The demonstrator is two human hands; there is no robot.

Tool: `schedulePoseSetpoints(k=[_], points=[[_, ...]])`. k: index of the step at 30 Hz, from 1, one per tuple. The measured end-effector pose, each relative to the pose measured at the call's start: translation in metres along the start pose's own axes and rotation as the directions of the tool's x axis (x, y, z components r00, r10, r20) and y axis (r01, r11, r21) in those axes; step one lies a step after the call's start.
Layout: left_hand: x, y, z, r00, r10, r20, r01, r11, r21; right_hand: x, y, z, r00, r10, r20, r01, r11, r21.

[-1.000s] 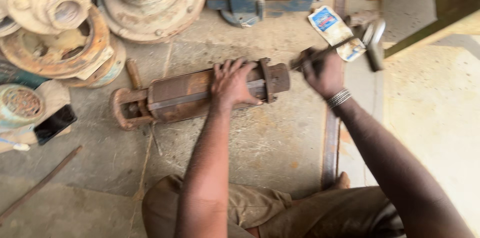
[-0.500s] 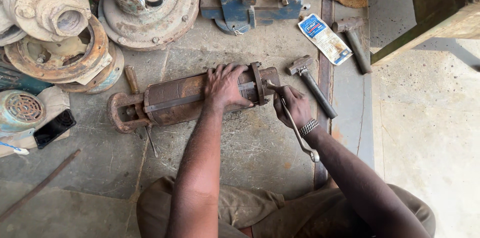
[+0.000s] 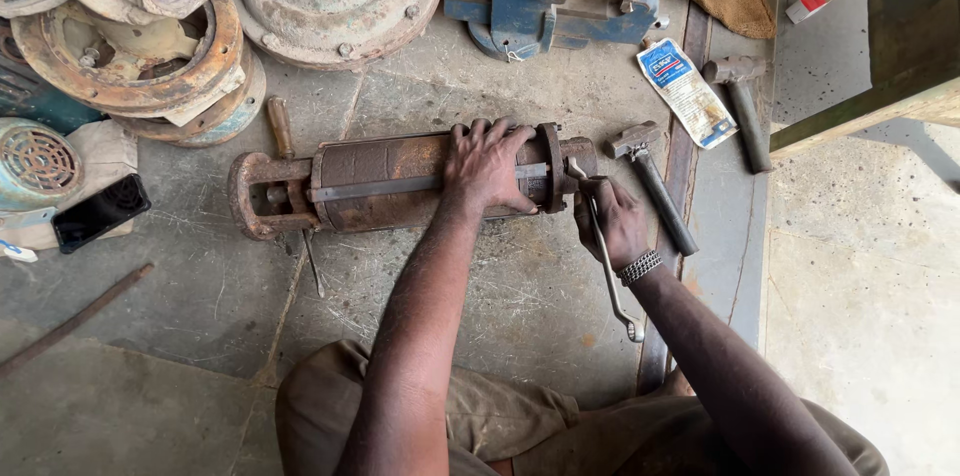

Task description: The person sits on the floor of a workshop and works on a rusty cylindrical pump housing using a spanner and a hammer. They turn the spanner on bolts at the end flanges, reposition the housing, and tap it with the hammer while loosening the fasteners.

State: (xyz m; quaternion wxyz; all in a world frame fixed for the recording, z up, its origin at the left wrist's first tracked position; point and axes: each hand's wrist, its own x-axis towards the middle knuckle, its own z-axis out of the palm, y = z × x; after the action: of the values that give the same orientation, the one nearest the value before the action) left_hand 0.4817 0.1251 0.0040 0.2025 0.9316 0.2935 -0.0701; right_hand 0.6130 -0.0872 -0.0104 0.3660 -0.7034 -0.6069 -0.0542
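The right hand [image 3: 612,221] is clamped on a spanner [image 3: 610,271] whose head sits at the flanged end of a rusty pump body [image 3: 400,181] lying on the concrete floor [image 3: 200,336]. The left hand [image 3: 488,164] presses flat on top of the body, fingers spread, not closed around it. The body looks heavy, stiff and rough with rust, best steadied from above near the flange. Just right lie two hammers [image 3: 650,181], and between them a flat blue-and-white packet [image 3: 688,91]. A small red-and-white box [image 3: 808,6] lies farther off.
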Motion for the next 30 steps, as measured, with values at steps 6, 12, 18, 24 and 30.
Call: schedulePoseSetpoints(k=[6,12,18,24,30], points=[[-0.001,0.004,0.0,1.0,0.004,0.007,-0.004,1.0,0.015,0.03,0.015,-0.002,0.994,0.008,0.109,-0.006,1.0,-0.011],[0.001,0.003,0.001,1.0,0.002,0.018,-0.003,1.0,0.031,0.125,0.047,0.023,0.765,0.515,0.388,-0.553,0.833,-0.016],[0.0,0.004,0.001,1.0,-0.002,0.025,0.002,1.0,0.015,0.144,0.054,-0.001,0.683,0.614,0.397,-0.594,0.782,-0.187],[0.001,0.001,0.001,1.0,-0.009,0.029,0.01,1.0,-0.015,0.088,0.058,-0.034,0.945,0.325,0.03,-0.308,0.918,-0.249],[0.0,0.001,0.0,0.999,-0.018,0.034,0.019,0.999,-0.03,0.008,0.036,0.005,0.965,0.264,-0.011,-0.262,0.952,-0.156]])
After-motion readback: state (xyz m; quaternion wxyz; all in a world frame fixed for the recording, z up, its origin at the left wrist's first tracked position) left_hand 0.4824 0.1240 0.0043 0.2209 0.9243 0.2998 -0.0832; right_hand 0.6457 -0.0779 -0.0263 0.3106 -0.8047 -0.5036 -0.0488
